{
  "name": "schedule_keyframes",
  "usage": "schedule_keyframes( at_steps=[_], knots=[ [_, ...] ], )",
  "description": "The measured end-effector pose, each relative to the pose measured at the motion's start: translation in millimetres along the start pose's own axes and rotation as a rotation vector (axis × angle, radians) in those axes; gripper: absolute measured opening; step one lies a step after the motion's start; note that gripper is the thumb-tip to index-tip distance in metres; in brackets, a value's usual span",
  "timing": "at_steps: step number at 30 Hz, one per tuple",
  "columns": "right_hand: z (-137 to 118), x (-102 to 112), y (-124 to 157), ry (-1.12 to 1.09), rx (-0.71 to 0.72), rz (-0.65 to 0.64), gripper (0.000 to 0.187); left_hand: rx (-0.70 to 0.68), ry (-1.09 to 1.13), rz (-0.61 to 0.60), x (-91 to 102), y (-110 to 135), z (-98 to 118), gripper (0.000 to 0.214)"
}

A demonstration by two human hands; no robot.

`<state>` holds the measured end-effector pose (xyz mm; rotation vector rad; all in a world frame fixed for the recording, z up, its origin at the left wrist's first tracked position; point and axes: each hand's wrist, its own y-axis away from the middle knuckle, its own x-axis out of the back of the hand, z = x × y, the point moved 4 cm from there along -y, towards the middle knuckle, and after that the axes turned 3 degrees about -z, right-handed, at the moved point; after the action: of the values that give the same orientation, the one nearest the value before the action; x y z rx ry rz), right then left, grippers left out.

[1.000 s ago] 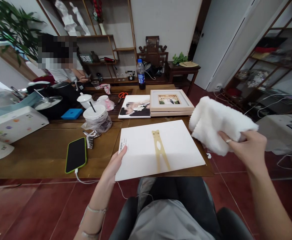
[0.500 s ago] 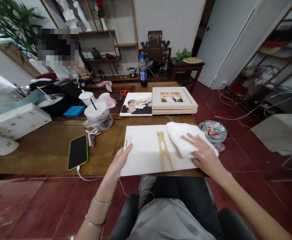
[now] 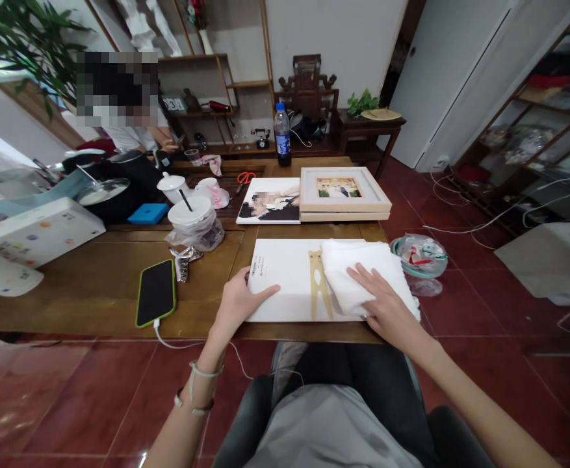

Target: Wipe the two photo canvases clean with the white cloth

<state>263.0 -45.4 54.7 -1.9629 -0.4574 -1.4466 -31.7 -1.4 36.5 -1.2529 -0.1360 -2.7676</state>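
Note:
A white photo panel lies back side up at the table's near edge, with a barcode label at its left and a gold forked stand piece near its middle. My left hand grips the panel's left edge, thumb stretched across its surface and the other fingers at or under the edge, partly hidden. Over the panel's right part lies a white towel, which covers that end. My right hand presses on the towel, fingers spread and flat, thumb low near the panel's front edge.
Behind the panel lie a photo print and stacked frames. A charging phone, a lidded cup and a blue box stand left. A plastic-lined bin is right. Another person sits behind.
My left hand has shifted up the panel's left edge, thumb now farther across it. The panel's near edge sits farther from me. My right hand and the towel have moved slightly left.

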Motion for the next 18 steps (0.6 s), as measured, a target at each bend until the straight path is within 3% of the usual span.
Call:
schedule_keyframes(
  at_steps=[4, 11, 15, 18],
  knots=[
    [-2, -4, -3, 0.042, 0.02, 0.008, 0.025, -0.127, -0.052, 0.042, 0.1, 3, 8, 0.069],
    [-3, -8, -1, 0.078, 0.041, 0.018, 0.027, -0.193, -0.19, 0.142, -9.0, 15, 9, 0.055],
    [-4, -10, 0, 0.087, 0.037, 0.015, 0.026, -0.275, -0.139, 0.213, -13.8, 18, 0, 0.056],
    [2, -2, 0, 0.067, 0.059, 0.043, 0.026, -0.438, -0.064, 0.162, -17.3, 16, 0, 0.049]
  ],
)
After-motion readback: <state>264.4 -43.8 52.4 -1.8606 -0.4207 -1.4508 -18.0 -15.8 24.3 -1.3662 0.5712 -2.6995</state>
